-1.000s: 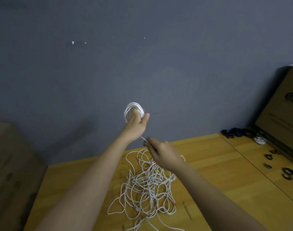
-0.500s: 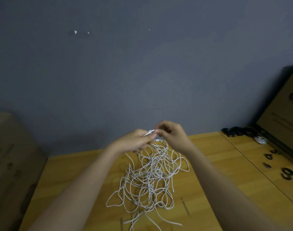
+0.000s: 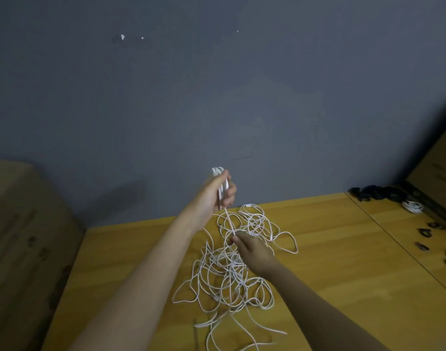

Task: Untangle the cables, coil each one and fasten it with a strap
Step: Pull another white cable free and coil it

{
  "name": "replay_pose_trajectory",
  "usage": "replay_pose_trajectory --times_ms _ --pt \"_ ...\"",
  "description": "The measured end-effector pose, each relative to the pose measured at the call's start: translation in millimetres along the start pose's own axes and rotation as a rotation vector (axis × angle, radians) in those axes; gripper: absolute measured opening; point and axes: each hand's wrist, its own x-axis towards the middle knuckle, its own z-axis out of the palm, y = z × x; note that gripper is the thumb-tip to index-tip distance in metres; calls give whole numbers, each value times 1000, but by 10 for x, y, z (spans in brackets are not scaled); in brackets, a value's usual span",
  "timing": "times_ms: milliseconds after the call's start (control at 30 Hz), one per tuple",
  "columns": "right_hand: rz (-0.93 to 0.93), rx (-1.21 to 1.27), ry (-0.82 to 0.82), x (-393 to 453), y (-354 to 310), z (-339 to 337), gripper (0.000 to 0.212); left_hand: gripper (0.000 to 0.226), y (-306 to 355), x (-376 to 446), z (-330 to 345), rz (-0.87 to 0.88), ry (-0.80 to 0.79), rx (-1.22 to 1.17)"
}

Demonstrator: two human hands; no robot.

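A tangle of thin white cables (image 3: 232, 274) lies on the wooden table (image 3: 343, 287). My left hand (image 3: 214, 196) is raised above the table's far edge, shut on a small coil of white cable (image 3: 220, 183) wound around its fingers. One taut strand (image 3: 229, 221) runs from that coil down to my right hand (image 3: 252, 249), which pinches it just above the tangle.
A pile of black straps (image 3: 376, 192) and a finished white coil (image 3: 413, 206) lie at the far right. Several loose black straps (image 3: 429, 239) sit on the right side. Cardboard boxes stand at the left (image 3: 21, 249) and right (image 3: 440, 163). A grey wall rises behind.
My hands were together over the tangle; the left has since risen with the coil and the right has dropped toward the tangle, stretching a strand between them.
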Motion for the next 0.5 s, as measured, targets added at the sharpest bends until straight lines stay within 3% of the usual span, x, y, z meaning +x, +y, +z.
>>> replay_pose_trajectory --times_ms 100,200,267,367,500 --pt "-194 -196 6 -36 -118 21 21 35 -223 67 -36 85 87 459" --pt "-327 -220 79 -45 -233 -49 18 50 -397 71 -153 -38 85 816" --pt "-353 -170 152 -34 -296 -158 17 42 -478 55 -223 -80 43 961" --pt "-322 -12 231 41 -352 -381 13 32 -488 32 -246 -103 -3 1064" --pt "-276 91 221 148 -374 -599 5 51 -382 -41 -169 -62 -78 950"
